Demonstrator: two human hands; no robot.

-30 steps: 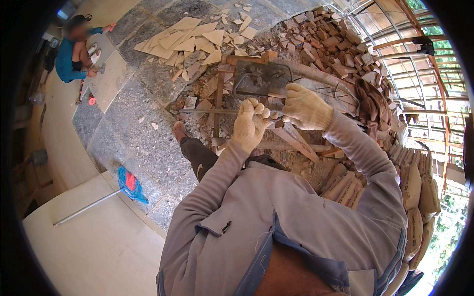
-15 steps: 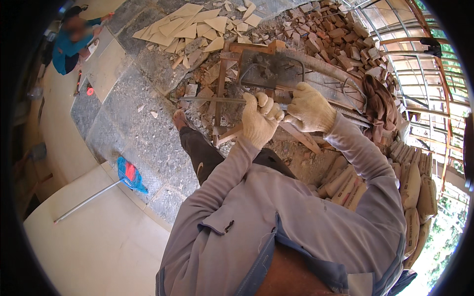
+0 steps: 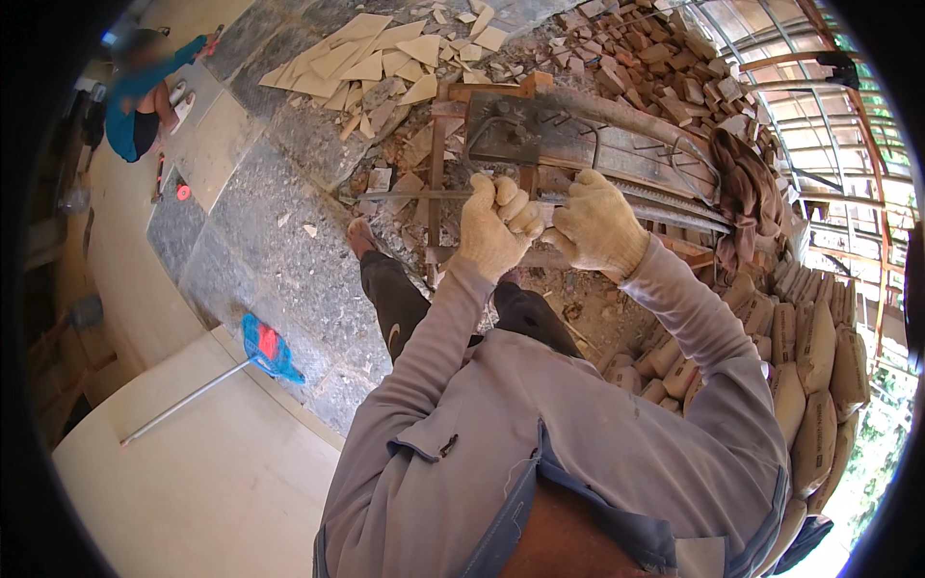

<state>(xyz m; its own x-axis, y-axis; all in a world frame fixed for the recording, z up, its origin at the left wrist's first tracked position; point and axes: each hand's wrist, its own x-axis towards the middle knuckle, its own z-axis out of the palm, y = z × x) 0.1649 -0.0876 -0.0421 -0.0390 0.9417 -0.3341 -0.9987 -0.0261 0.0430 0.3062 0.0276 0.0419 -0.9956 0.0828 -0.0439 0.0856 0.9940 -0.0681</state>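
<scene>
My left hand [image 3: 496, 226], in a cream knit glove, is closed round a thin metal rod [image 3: 414, 195] that sticks out to its left. Close beside it, my right hand [image 3: 599, 223], in a matching glove, is closed too, in line with that rod; its fingers hide most of what they grip. Both hands are over the near side of a rough wooden bench [image 3: 436, 159]. Beyond them, a dark metal plate [image 3: 506, 130] with bent rods over it lies on the bench. Several long ribbed bars [image 3: 670, 207] run along the bench to the right of my right hand.
Broken tiles [image 3: 366, 53] and a brick pile [image 3: 665, 82] lie beyond the bench. A brown cloth [image 3: 744, 193] hangs at its right end, above stacked bags [image 3: 814, 438]. A blue-headed broom [image 3: 270, 347] lies left. A person [image 3: 140, 101] crouches far left.
Both hands have come slightly nearer my body, still closed. The view has shifted a little. The person at far left now reaches an arm farther out.
</scene>
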